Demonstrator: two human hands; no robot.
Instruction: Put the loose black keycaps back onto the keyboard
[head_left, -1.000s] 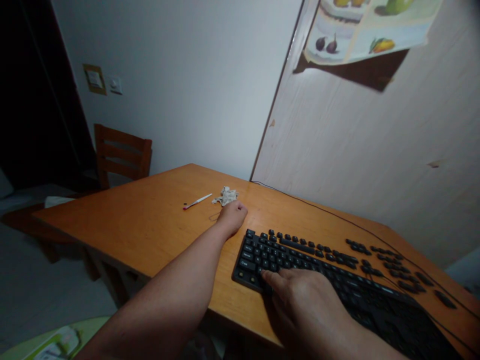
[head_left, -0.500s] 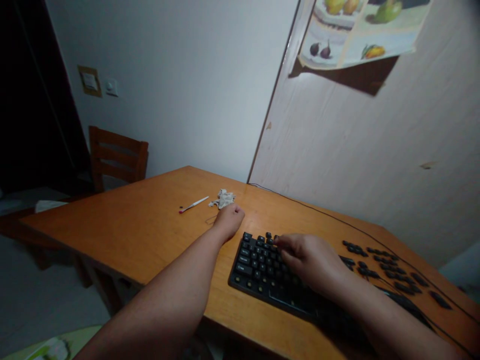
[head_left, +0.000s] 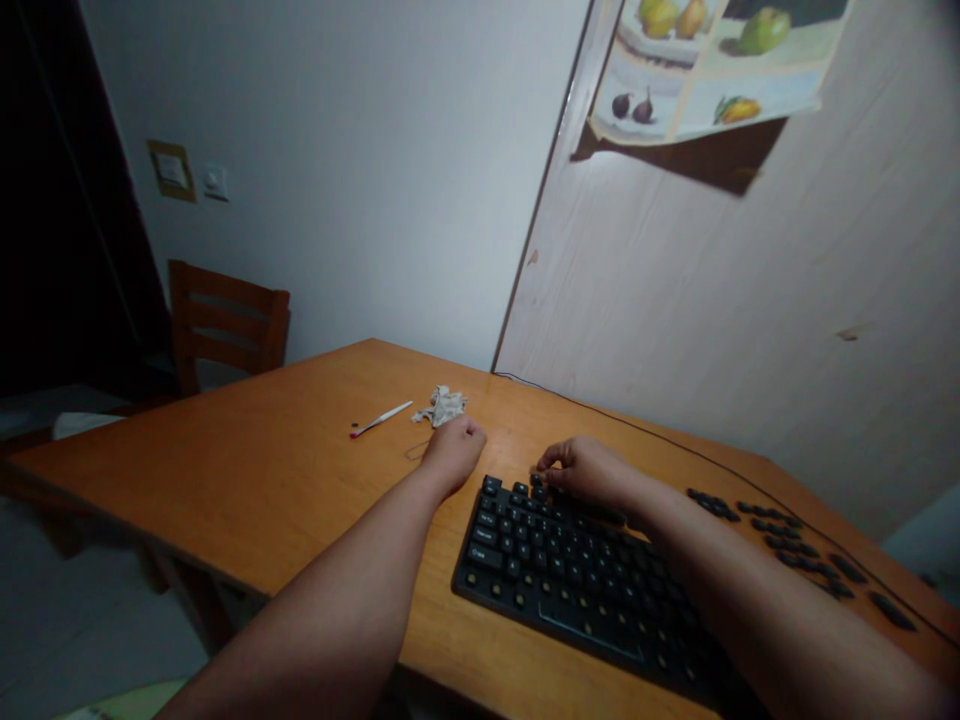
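Observation:
A black keyboard (head_left: 592,585) lies on the orange wooden table (head_left: 262,480). My right hand (head_left: 581,467) reaches across it to the top row of keys, fingers curled in a pinch at a key near the far left corner. My left hand (head_left: 454,450) rests on the table just left of the keyboard's far corner, fingers curled under, next to a crumpled tissue (head_left: 442,405). What either hand holds, if anything, is hidden.
A thin white stick with a red tip (head_left: 379,419) lies left of the tissue. The keyboard's black cable (head_left: 637,425) runs along the wall. A wooden chair (head_left: 225,325) stands at the table's far left. A fruit poster (head_left: 705,70) hangs on the wall.
My right hand moved from the keyboard's near left edge up across the keys to the top row. My left hand stayed in place by the tissue.

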